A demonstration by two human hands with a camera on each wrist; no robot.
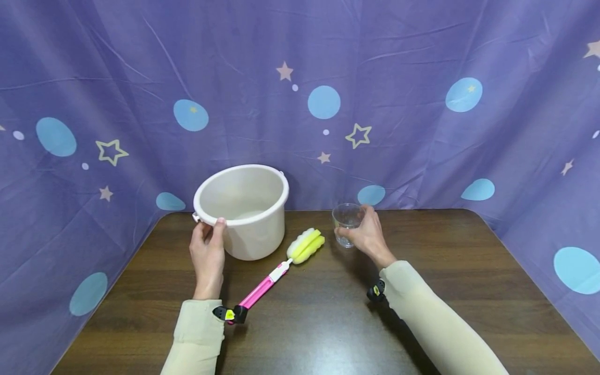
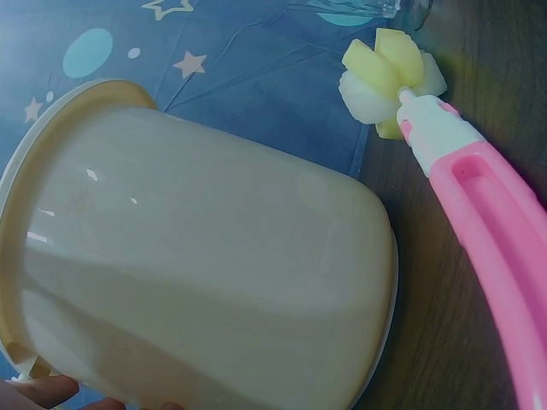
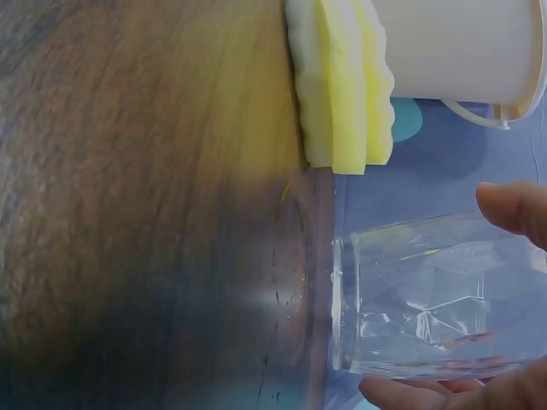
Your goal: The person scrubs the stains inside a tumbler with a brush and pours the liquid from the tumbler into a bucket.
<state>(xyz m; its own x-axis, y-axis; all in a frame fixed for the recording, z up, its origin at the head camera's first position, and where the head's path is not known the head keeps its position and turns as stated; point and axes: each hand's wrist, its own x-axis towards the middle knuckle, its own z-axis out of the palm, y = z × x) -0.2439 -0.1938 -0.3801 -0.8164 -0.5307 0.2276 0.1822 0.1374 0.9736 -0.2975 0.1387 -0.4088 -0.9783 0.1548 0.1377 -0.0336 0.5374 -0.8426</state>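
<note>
My left hand [image 1: 208, 260] holds the white bucket [image 1: 253, 242] at its near left side, thumb up at the rim and the other fingers against the outer wall. In the left wrist view only some fingertips [image 2: 51, 390] show, low by the rim. On the right, my right hand [image 1: 370, 237] grips a clear drinking glass [image 1: 344, 221], thumb on one side and fingers on the other. The glass stands upright on or just at the table surface. Between the hands lies a sponge bottle brush [image 1: 264, 286] with a pink handle and a yellow and white head.
The brown wooden table [image 1: 319, 323] runs back to a purple curtain [image 1: 403, 130] printed with stars and blue dots. The brush head [image 3: 342, 85] lies between the bucket and the glass. A handle [image 3: 479, 115] is attached at the bucket's side.
</note>
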